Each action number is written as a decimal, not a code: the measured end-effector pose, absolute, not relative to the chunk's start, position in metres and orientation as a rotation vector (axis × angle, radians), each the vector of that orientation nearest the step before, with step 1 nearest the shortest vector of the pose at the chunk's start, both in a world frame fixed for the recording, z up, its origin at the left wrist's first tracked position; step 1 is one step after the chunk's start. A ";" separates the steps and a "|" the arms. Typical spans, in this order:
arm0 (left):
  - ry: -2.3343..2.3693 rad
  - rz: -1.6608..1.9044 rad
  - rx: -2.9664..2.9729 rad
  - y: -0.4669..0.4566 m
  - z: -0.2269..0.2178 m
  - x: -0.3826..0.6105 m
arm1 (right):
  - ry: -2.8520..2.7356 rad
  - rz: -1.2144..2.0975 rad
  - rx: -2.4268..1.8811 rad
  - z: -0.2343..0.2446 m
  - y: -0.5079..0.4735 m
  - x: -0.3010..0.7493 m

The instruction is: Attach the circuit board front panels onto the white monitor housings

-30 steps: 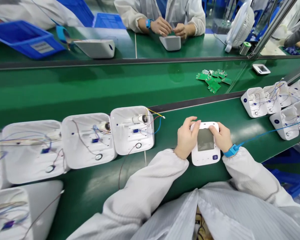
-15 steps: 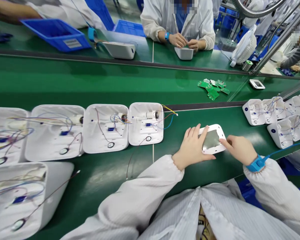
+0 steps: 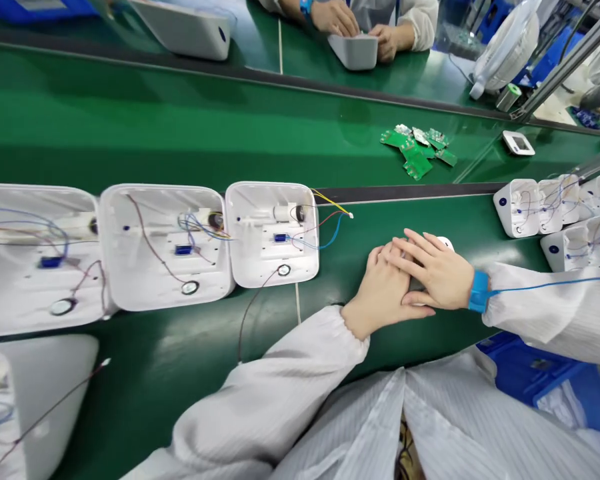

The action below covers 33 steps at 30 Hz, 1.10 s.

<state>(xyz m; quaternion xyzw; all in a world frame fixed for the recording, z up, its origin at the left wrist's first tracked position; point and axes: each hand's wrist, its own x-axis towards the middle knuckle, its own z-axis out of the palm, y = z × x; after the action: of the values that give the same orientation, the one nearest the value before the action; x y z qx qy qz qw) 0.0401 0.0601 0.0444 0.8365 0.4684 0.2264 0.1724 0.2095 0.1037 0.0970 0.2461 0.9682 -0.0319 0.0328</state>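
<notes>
- Your hands are together: the right hand (image 3: 437,273), fingers spread, lies over the left hand (image 3: 383,293).
- Under them is the white panel (image 3: 447,244), mostly covered, one corner showing; whether your left hand grips it, you can't tell from here.
- A blue strap (image 3: 479,291) rings your right wrist.
- The green bench (image 3: 195,373) runs beneath, glossy, with a pale seam left of your hands.
- To your left, open white shells (image 3: 253,260) stand in a row, wires inside; more cluster at far right.
- Beyond a dark ledge, a green strip (image 3: 180,127) carries a loose heap of boards (image 3: 417,157) and a second panel (image 3: 519,143).
- Across from you, a co-worker's hands (image 3: 337,17) work at a shell; a fan (image 3: 507,47) and reel (image 3: 509,98) stand nearby.
- Below the bench, lower right, sits a blue bin (image 3: 525,375).
</notes>
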 end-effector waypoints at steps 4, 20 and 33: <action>1.345 0.623 2.370 0.063 0.047 0.040 | 2.967 -0.151 0.809 0.100 0.104 0.209; 1.361 0.729 2.287 0.066 0.045 0.039 | 3.001 -0.450 0.914 0.100 0.145 0.193; 1.496 0.963 2.239 0.048 0.029 0.038 | 2.587 -1.650 2.374 0.074 0.137 0.226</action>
<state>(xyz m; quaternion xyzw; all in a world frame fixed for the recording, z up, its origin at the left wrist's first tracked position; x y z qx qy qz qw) 0.0376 0.0475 0.0286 0.7751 0.5180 0.3334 0.1404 0.2261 0.1366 0.0745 0.5708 0.6219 -0.3968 -0.3606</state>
